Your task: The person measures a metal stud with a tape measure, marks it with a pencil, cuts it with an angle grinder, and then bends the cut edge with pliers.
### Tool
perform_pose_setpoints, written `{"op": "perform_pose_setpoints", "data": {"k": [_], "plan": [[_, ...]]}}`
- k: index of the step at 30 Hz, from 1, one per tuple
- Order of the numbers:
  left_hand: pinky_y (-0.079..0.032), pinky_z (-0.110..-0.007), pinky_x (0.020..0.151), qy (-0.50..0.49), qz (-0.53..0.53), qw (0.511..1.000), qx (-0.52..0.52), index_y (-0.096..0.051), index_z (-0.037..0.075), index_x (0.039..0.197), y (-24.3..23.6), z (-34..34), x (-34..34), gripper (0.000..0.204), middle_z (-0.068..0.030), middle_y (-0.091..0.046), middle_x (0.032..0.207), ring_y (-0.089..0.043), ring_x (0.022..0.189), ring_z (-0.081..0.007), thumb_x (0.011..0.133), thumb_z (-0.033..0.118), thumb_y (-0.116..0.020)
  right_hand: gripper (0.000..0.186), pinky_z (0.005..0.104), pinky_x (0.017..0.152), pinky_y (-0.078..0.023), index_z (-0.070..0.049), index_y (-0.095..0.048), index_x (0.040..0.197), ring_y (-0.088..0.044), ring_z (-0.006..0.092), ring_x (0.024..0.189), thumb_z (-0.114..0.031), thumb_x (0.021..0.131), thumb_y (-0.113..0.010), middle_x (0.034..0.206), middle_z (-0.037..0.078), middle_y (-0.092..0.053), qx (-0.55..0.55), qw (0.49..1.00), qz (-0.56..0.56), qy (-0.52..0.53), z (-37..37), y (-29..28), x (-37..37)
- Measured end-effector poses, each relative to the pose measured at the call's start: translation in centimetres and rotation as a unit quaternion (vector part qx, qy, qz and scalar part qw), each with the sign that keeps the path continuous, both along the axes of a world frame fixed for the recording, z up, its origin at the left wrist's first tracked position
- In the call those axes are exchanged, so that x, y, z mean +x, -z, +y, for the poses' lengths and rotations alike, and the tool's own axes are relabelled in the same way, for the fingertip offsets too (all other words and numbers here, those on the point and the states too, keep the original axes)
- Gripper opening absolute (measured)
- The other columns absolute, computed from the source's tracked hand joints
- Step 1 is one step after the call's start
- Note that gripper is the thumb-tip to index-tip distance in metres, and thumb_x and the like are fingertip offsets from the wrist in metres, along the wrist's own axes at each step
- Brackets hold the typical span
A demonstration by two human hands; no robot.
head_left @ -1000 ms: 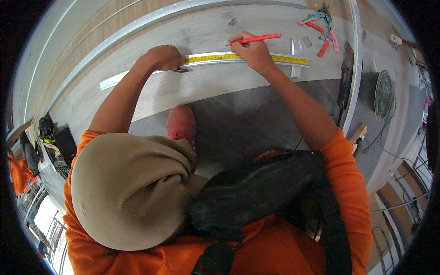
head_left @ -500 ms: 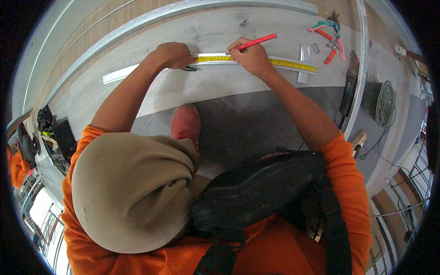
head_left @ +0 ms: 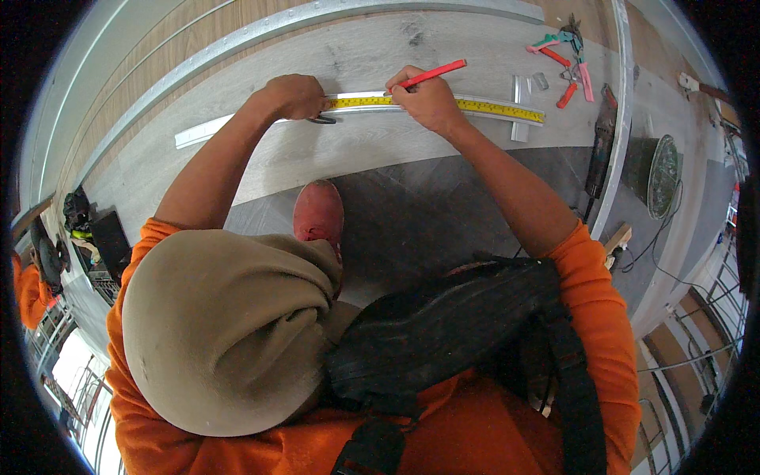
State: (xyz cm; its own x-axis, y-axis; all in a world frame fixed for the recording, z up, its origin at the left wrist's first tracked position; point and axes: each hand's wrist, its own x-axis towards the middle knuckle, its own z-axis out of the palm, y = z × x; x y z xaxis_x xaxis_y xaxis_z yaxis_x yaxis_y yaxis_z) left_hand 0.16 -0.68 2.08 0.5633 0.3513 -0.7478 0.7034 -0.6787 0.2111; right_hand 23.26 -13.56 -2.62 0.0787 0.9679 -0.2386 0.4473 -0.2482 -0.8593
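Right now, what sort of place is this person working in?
Probably a building or renovation site. You can see long metal strips, a stretched-out yellow measuring tape, and plier-like hand tools lying on the floor.

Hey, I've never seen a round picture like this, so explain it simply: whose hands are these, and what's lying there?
There's no machine: these are a person's own bare hands, seen from a wide fisheye camera on their head looking down, so straight edges bend. The big tan shape is their trousered leg. The left hand is closed over one end of a yellow tape measure, mostly hiding that end. The tape runs along a pale metal strip on the floor. The right hand holds a red pencil. Farther right lie colourful-handled hand tools.
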Motion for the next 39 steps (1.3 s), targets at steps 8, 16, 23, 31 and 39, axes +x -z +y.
{"op": "perform_pose_setpoints", "data": {"k": [8, 16, 23, 31, 39], "plan": [[-0.053, -0.046, 0.079, -0.008, 0.007, 1.0, 0.016, -0.076, 0.008, 0.096, 0.3, 0.0, -0.3, 0.042, -0.0098, -0.074, 0.084, -0.07, 0.083, -0.0309, 0.098, 0.043, -0.052, 0.018, 0.0367, 0.072, -0.055, -0.011, -0.073, 0.096, -0.071, 0.0241, 0.078, -0.024, 0.086, -0.067, 0.084, 0.01, -0.073, 0.008, 1.0, -0.007, -0.008, 0.1, 0.2, 0.0], [-0.053, -0.046, 0.078, -0.003, -0.008, 1.0, 0.021, -0.076, 0.007, 0.092, 0.9, 0.0, -0.8, 0.048, -0.0105, -0.073, 0.082, -0.07, 0.081, -0.0316, 0.098, 0.047, -0.05, 0.018, 0.0368, 0.074, -0.055, -0.009, -0.072, 0.094, -0.071, 0.0246, 0.079, -0.025, 0.086, -0.068, 0.086, 0.01, -0.074, 0.016, 1.0, -0.015, -0.005, 0.1, 0.4, -0.2], [-0.054, -0.049, 0.081, 0.03, -0.011, 0.999, 0.002, -0.076, 0.005, 0.097, -1.7, -0.3, 0.1, 0.034, -0.0189, -0.073, 0.095, -0.07, 0.09, -0.0388, 0.092, 0.033, -0.058, 0.021, 0.038, 0.077, -0.055, -0.008, -0.072, 0.096, -0.072, 0.0268, 0.081, -0.026, 0.085, -0.068, 0.086, 0.012, -0.074, 0.011, 1.0, -0.005, 0.011, 0.1, 0.1, -0.6], [-0.052, -0.047, 0.076, 0.027, 0.008, 0.999, 0.02, -0.075, 0.006, 0.096, 1.1, 0.3, -0.3, 0.044, -0.0119, -0.071, 0.084, -0.069, 0.083, -0.0321, 0.097, 0.043, -0.052, 0.022, 0.0388, 0.078, -0.056, -0.008, -0.072, 0.096, -0.072, 0.0301, 0.082, -0.025, 0.085, -0.065, 0.086, 0.015, -0.073, 0.008, 1.0, -0.007, 0.02, -0.3, -0.8, -0.5], [-0.053, -0.046, 0.077, 0.016, 0.012, 0.999, 0.025, -0.076, 0.008, 0.099, 1.4, 0.3, -0.8, 0.04, -0.0108, -0.072, 0.088, -0.069, 0.085, -0.0322, 0.097, 0.039, -0.052, 0.022, 0.0406, 0.078, -0.056, -0.009, -0.072, 0.096, -0.072, 0.0315, 0.082, -0.026, 0.085, -0.064, 0.086, 0.016, -0.073, 0.006, 1.0, -0.022, 0.015, -0.1, -0.7, -0.9]]}}
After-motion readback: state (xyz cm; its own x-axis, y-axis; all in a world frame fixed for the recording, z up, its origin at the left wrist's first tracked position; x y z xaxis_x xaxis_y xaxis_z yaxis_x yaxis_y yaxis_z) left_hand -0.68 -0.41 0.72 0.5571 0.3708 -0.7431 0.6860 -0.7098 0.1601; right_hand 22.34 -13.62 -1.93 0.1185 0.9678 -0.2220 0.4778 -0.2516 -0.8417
